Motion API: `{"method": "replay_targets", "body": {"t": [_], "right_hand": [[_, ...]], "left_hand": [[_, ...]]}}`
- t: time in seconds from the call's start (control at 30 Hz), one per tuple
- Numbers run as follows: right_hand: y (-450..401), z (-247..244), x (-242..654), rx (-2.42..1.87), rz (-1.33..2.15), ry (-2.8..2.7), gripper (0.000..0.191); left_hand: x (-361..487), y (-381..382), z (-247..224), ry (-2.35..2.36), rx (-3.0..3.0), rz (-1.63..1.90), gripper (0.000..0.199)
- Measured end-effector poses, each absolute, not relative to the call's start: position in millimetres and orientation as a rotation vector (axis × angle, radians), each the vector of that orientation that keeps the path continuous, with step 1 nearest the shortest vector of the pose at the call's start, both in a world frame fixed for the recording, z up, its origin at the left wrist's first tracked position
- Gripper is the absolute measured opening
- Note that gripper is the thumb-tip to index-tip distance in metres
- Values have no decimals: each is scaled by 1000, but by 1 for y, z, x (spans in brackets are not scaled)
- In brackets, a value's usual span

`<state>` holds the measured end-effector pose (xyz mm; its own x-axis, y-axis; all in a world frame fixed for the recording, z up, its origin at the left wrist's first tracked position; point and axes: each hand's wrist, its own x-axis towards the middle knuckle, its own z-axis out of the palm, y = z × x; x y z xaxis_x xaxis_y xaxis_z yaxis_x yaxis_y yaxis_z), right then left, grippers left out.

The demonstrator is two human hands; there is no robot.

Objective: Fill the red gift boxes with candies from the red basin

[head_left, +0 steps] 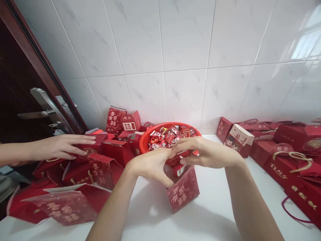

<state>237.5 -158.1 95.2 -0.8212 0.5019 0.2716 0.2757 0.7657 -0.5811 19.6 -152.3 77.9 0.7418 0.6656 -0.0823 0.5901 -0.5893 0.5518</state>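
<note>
A red gift box [183, 192] with pale characters on its front stands open at the top on the white table. My left hand [151, 165] is wrapped round its left side, thumb on the near rim. Over the opening, my right hand [207, 154] curls its fingers on red wrapped candies [180, 170] at the box's mouth; its fingertips are partly hidden. Just behind the box is a round orange-red basin [143, 142] holding many wrapped candies [169, 136], mostly red.
At left, another person's hand [65, 146] rests on a heap of red boxes [100, 167]. An open box [67, 209] lies at the front left. More boxes [238, 140] and red bags with rope handles [288, 167] line the right. A tiled wall [185, 97] closes the back.
</note>
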Motion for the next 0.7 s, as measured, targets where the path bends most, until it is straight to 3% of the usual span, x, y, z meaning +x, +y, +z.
{"method": "replay_targets", "body": {"t": [0.13,0.5,0.7], "right_hand": [[-161,96,236,-597,691,-2475,28],[-162,91,231,-569,718,-2405,32],[-160,89,225,-545,734,-2359,36]], "left_hand": [[18,-152,76,912,2372,236,54],[14,-151,69,916,2334,279,69],[16,-153,72,953,2325,265,67]]}}
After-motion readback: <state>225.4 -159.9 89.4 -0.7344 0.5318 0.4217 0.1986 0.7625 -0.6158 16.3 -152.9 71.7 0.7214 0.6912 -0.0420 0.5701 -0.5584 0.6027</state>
